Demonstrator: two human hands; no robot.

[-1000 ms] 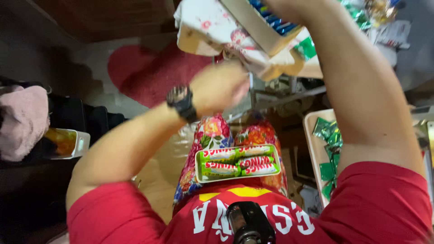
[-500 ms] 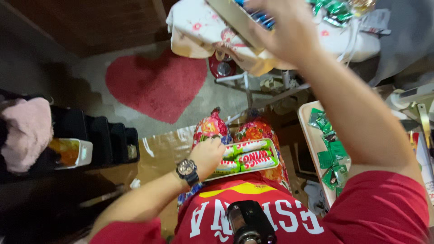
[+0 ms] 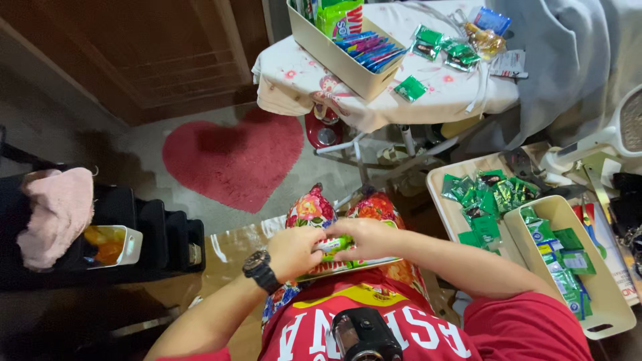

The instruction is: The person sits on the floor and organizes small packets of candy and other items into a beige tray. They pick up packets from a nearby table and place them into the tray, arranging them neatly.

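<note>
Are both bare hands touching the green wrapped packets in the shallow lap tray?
Touching: the head view shows left hand and right hand lying on the green packets.

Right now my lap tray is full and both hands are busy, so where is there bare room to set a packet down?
The cloth-covered board has bare cloth between the cream bin and the green sachets. The wooden tray is crowded with sachets; only its near-left edge is bare. The lap tray lies under the left hand and right hand.
</note>
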